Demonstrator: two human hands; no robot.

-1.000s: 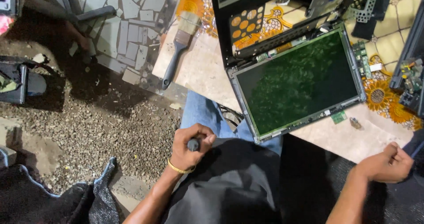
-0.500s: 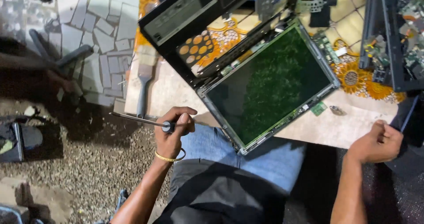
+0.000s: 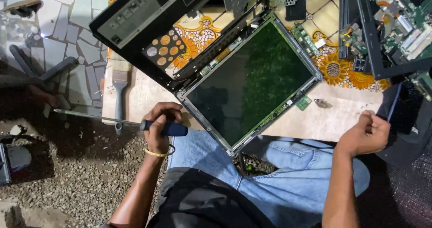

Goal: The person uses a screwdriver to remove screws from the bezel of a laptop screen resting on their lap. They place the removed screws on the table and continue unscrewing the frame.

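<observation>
My left hand point(image 3: 161, 122) grips the blue handle of a long screwdriver point(image 3: 121, 122); its metal shaft points left, past the table's edge. Just right of that hand lies a bare laptop screen panel point(image 3: 252, 82) in a metal frame, tilted, with one corner hanging over the table's front edge above my knees. My right hand point(image 3: 365, 132) is closed at the table's front right edge, pinching something small that I cannot make out. A small green circuit piece point(image 3: 303, 103) and a small metal part point(image 3: 321, 103) lie between the panel and my right hand.
A black laptop shell point(image 3: 144, 25) lies behind the panel on a flowered cloth point(image 3: 337, 68). A paintbrush point(image 3: 119, 88) rests at the table's left edge. An opened laptop with exposed boards point(image 3: 396, 25) sits at the back right. Gravel and mosaic floor lie to the left.
My left hand rose from my lap to the table's edge with the screwdriver, whose shaft now shows. My right hand moved up to the table's front right edge. The view shifted towards the table.
</observation>
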